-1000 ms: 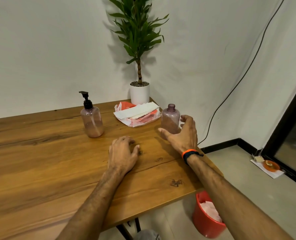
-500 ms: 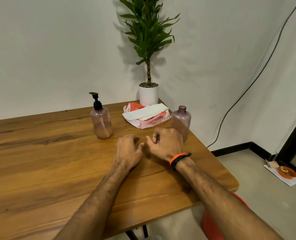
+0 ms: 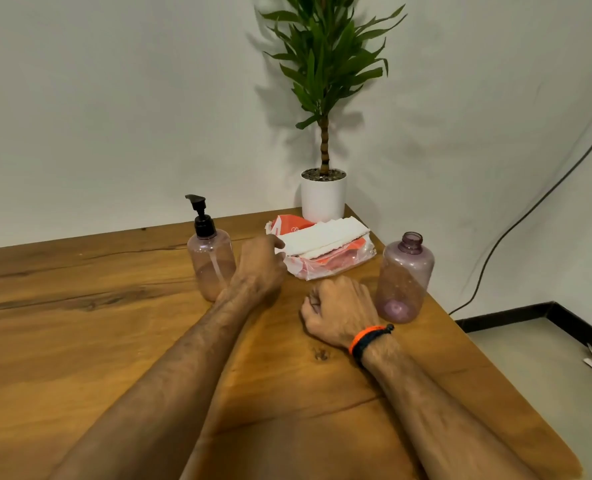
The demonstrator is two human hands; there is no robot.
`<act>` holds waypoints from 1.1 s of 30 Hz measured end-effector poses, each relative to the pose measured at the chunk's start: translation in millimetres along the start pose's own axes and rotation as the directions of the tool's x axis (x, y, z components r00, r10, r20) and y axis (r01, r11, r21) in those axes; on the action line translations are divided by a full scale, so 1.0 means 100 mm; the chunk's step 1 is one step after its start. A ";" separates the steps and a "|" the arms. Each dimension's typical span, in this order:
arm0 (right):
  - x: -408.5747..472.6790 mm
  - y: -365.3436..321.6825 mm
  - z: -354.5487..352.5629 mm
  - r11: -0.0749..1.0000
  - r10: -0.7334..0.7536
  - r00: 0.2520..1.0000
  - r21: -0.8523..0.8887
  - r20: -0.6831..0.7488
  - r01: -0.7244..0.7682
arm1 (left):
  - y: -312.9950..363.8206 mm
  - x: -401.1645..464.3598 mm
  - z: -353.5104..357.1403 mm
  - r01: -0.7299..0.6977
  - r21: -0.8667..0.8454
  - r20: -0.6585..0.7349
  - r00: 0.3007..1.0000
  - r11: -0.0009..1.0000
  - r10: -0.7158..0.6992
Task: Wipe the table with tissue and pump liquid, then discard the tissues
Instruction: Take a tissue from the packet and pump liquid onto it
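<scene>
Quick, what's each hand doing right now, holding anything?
Left hand: reaching to the tissue stack, fingertips at its edge; grip cannot be told.
Right hand: closed fist on the table, holding nothing visible.
</scene>
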State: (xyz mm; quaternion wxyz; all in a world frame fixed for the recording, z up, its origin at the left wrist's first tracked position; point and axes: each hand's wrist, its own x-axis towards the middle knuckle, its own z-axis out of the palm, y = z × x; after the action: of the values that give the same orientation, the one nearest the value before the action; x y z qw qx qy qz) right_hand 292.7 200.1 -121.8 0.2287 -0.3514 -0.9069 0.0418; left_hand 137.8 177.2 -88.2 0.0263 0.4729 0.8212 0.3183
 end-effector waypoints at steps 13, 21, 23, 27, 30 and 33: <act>0.06 0.03 0.03 0.998 0.040 0.999 0.052 0.012 -0.041 | 0.01 0.43 0.13 0.018 0.174 0.094 0.995 0.984 -0.035; 0.07 0.01 0.01 0.996 0.041 0.999 0.083 0.032 -0.044 | 0.05 0.46 0.20 0.036 0.181 0.060 0.997 0.983 -0.048; 0.07 0.00 0.00 0.996 0.040 0.999 0.081 0.027 -0.042 | 0.05 0.47 0.20 0.027 0.185 0.054 0.998 0.982 -0.037; 0.07 -0.01 0.00 0.996 0.037 0.999 0.080 0.028 -0.039 | 0.06 0.48 0.18 0.008 0.211 0.048 0.999 0.977 -0.019; 0.07 -0.02 0.00 0.996 0.039 0.999 0.077 0.023 -0.041 | 0.07 0.49 0.19 0.007 0.237 0.040 0.999 0.972 -0.017; 0.07 -0.03 0.01 0.996 0.040 0.999 0.080 0.023 -0.042 | 0.09 0.49 0.19 0.008 0.270 0.035 0.999 0.963 -0.018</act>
State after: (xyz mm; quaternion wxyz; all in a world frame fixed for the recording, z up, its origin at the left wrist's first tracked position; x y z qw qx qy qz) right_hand 286.1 202.5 -119.0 0.2320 -0.3600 -0.8995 0.0867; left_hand 124.7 228.9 -85.9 -0.0210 0.4727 0.8592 0.1946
